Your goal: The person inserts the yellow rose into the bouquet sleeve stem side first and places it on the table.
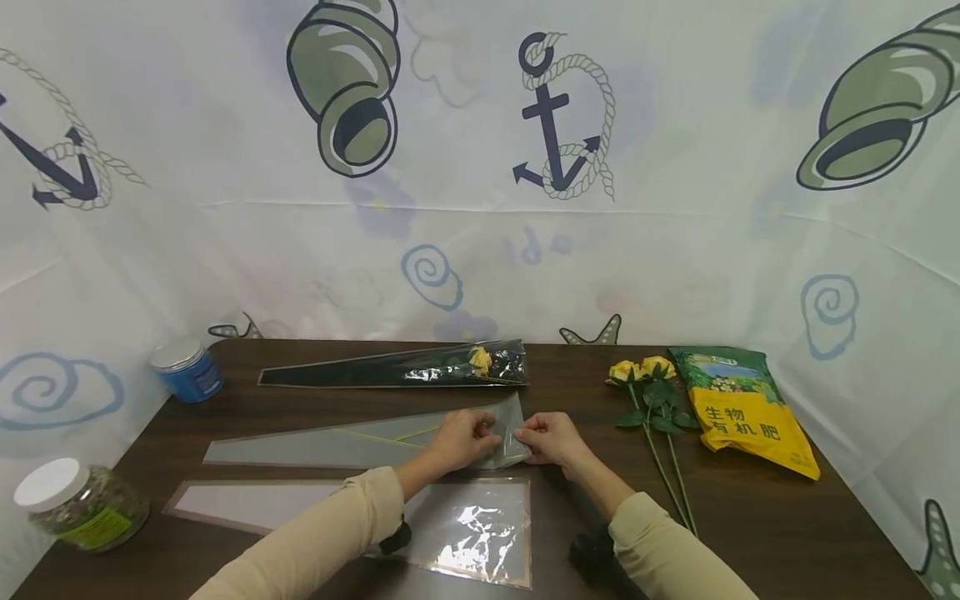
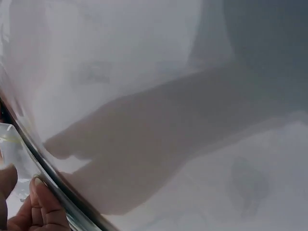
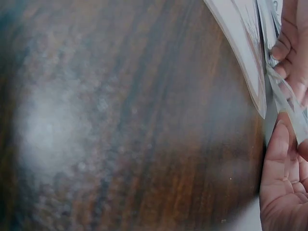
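Note:
A grey tapered flower sleeve (image 1: 300, 444) with thin yellow lines lies across the middle of the table. Its wide right end is lifted between both hands. My left hand (image 1: 467, 439) holds the clear plastic near that end with curled fingers. Opposite it, my right hand (image 1: 553, 437) pinches the sleeve's open edge between thumb and fingers. The right wrist view has the left hand (image 3: 291, 53) above the right hand (image 3: 284, 178), with the clear film between them. In the left wrist view, the fingertips (image 2: 41, 192) show beside the film.
Behind lies a black sleeve (image 1: 375, 369) with a yellow rose (image 1: 480, 360); in front, a clear-and-white sleeve (image 1: 480, 533). Yellow roses (image 1: 641, 371) and a fertilizer bag (image 1: 742, 417) are at right. A blue jar (image 1: 191, 375) and a white-lidded jar (image 1: 93, 512) stand left.

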`<state>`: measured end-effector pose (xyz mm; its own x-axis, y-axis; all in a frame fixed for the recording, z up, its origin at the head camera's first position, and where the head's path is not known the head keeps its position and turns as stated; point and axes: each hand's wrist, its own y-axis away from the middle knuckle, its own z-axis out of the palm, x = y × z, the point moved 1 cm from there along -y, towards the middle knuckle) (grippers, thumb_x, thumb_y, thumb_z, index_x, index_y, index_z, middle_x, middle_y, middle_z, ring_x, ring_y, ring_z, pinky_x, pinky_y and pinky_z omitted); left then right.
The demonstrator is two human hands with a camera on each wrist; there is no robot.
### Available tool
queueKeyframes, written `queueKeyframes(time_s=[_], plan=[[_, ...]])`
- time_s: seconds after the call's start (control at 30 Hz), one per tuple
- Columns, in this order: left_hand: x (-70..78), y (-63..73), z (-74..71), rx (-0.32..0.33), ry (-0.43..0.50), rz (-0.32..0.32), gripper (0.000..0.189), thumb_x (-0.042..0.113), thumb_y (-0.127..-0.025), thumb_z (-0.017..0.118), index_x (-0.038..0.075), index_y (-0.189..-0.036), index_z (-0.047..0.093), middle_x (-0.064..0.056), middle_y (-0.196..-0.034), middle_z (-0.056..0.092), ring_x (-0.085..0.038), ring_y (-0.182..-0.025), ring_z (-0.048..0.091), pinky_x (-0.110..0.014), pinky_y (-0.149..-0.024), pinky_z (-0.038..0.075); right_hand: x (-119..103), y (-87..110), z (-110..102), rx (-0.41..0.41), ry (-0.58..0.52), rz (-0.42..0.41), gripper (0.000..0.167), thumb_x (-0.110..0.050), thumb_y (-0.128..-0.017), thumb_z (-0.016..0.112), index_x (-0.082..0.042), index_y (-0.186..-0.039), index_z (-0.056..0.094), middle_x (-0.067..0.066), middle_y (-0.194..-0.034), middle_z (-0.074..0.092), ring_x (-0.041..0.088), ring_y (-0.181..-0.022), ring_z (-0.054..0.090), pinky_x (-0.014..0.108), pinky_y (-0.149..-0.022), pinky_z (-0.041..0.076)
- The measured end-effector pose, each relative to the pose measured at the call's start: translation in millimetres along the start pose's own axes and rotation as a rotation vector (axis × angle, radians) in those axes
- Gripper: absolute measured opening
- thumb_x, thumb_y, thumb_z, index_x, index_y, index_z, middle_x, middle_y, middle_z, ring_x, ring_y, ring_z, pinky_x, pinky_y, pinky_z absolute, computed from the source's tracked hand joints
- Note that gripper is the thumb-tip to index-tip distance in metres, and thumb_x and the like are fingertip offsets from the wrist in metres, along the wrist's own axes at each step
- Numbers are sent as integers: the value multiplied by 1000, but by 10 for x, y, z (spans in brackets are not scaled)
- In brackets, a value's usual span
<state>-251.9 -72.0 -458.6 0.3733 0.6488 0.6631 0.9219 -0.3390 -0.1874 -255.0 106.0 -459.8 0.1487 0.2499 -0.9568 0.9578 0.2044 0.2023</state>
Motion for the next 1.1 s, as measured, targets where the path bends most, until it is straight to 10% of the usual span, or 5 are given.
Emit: queueKeyframes(time_s=[0.33, 1.1], plan=[[101, -8, 87, 21, 186, -78, 26, 14, -83, 71, -4, -101, 65, -14, -83, 71, -19, -72, 67, -21, -58, 49, 22, -15, 2, 3, -30, -16, 12, -4, -88, 63, 7, -85, 59, -4, -65, 50, 7, -58, 51, 31, -59, 56], [215, 59, 48, 198, 191, -54, 27, 4, -80, 71, -2, -106, 69, -11, -76, 70, -13, -66, 63, -18, -55, 46, -4, 32, -17, -11, -107, -6, 13, -7, -94, 55, 5, -90, 56, 1, -67, 64, 13, -58, 65, 25, -53, 54]])
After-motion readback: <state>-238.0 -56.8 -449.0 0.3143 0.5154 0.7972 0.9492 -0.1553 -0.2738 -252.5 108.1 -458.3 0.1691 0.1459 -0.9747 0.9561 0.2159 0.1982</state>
